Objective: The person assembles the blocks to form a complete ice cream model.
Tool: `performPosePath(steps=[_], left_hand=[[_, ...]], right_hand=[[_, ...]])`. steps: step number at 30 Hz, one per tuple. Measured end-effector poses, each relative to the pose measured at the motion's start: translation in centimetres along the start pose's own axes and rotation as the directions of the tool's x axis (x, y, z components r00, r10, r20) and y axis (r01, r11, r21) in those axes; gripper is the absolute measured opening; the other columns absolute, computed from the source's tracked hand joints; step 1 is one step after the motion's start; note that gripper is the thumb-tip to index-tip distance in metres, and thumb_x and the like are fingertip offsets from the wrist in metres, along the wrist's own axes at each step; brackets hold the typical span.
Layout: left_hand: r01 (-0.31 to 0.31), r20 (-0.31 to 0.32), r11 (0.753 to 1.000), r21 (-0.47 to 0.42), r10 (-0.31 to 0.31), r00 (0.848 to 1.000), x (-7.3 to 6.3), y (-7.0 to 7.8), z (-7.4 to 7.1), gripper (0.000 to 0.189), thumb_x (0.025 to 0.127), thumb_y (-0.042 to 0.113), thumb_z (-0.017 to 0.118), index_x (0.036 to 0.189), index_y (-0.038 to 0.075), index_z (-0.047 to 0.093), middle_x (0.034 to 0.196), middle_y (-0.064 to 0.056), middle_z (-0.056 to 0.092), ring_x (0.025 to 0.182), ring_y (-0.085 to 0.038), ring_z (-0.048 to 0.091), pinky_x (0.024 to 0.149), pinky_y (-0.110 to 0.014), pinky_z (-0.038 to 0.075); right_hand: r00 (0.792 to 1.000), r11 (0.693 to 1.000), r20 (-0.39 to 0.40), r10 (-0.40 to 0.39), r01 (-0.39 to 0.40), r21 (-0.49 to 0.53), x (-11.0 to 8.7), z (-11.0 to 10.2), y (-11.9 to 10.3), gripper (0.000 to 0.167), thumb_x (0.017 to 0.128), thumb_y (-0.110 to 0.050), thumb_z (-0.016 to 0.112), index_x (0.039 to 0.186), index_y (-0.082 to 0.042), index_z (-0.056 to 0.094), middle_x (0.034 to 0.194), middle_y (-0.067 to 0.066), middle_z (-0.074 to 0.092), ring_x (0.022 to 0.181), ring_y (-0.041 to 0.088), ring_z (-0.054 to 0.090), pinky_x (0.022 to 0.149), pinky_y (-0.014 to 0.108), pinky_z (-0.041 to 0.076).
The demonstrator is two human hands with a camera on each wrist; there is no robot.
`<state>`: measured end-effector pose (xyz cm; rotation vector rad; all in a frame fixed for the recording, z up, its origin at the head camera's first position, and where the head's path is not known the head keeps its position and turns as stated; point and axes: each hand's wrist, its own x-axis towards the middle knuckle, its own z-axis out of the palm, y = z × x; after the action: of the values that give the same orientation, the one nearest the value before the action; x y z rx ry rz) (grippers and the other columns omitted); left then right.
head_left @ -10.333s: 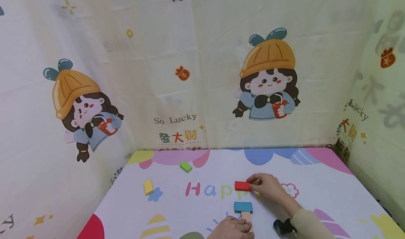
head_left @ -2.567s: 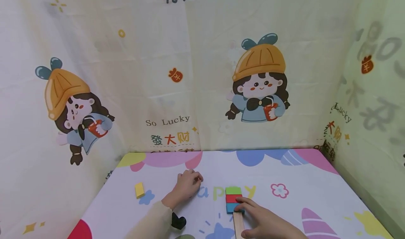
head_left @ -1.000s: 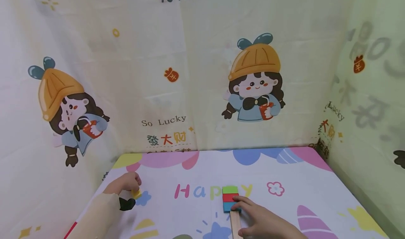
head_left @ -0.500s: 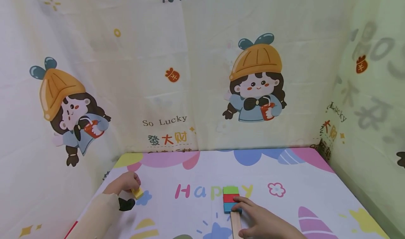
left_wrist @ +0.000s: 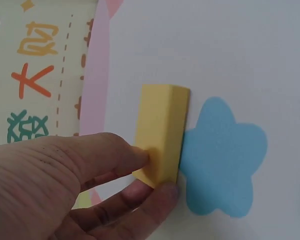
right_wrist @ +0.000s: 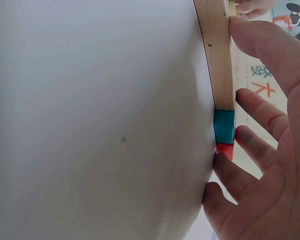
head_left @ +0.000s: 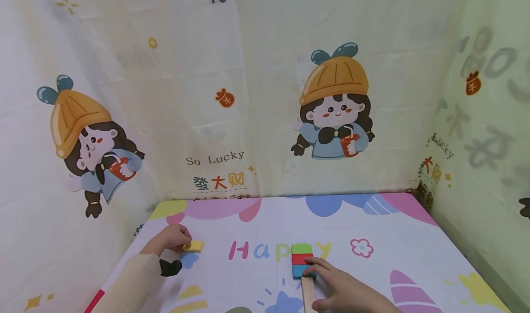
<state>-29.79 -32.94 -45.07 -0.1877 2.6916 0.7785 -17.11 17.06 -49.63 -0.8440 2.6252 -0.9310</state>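
Observation:
My left hand [head_left: 170, 239] pinches one end of a yellow wooden block [head_left: 194, 246] between thumb and fingers at the left of the table. In the left wrist view the yellow block [left_wrist: 159, 125] overlaps the edge of a printed blue flower. Right of centre, a green block [head_left: 301, 248], a red block [head_left: 300, 259] and a blue block [head_left: 298, 271] lie in a row, touching. A pale wooden strip [head_left: 308, 292] runs from the blue one toward me. My right hand [head_left: 341, 287] rests along their right side, fingertips on the red and blue blocks, thumb at the strip.
The table mat [head_left: 232, 225] carries printed shapes and the word "Happy". Cream cloth with cartoon figures [head_left: 335, 106] hangs behind the table and along both sides. A small black item [head_left: 170, 268] sits at my left wrist.
Over the last second my left hand has lifted and turned the yellow block sideways, moving slightly right. Earlier, the red and green blocks joined the row above the blue one. My right hand stays put.

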Motion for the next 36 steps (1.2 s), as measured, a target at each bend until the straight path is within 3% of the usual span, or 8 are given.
performPosePath(steps=[9,18,29,36], left_hand=[[-0.033,0.011,0.998,-0.050,0.034,0.999,0.4,1.5,1.2,0.013,0.086,0.006,0.071,0.098,0.000,0.072,0.094,-0.011,0.066,0.079,-0.021,0.062,0.073,-0.030,0.060],[-0.047,0.005,0.998,-0.053,0.047,0.999,1.0,3.0,2.8,0.013,0.088,0.013,0.073,0.099,0.006,0.073,0.091,-0.007,0.065,0.073,-0.021,0.058,0.069,-0.030,0.051],[-0.110,-0.031,0.993,-0.033,0.109,0.994,2.0,6.2,5.7,0.012,0.087,0.018,0.077,0.094,0.009,0.073,0.090,-0.003,0.068,0.082,-0.020,0.057,0.074,-0.033,0.050],[-0.145,-0.060,0.986,-0.085,0.140,0.988,2.4,8.3,7.5,0.011,0.090,0.018,0.077,0.095,0.010,0.072,0.090,-0.004,0.067,0.083,-0.021,0.056,0.075,-0.034,0.052]], right_hand=[[1.000,1.000,0.006,0.017,-0.017,0.000,0.1,0.1,0.0,0.053,0.082,-0.051,0.082,0.128,-0.043,0.057,0.160,-0.004,0.042,0.132,0.018,0.053,0.101,0.033,0.050],[0.999,1.000,0.012,0.030,-0.030,-0.003,0.1,0.0,-0.2,0.054,0.082,-0.052,0.082,0.129,-0.043,0.057,0.160,-0.004,0.042,0.130,0.018,0.054,0.101,0.034,0.051],[1.000,1.000,0.011,0.026,-0.026,-0.004,0.0,-0.1,-0.2,0.054,0.082,-0.053,0.082,0.130,-0.043,0.057,0.160,-0.005,0.041,0.131,0.018,0.053,0.101,0.034,0.051],[0.999,1.000,0.017,0.028,-0.028,0.001,0.1,0.0,-0.2,0.053,0.082,-0.053,0.081,0.129,-0.043,0.057,0.160,-0.005,0.042,0.130,0.017,0.054,0.101,0.034,0.051]])
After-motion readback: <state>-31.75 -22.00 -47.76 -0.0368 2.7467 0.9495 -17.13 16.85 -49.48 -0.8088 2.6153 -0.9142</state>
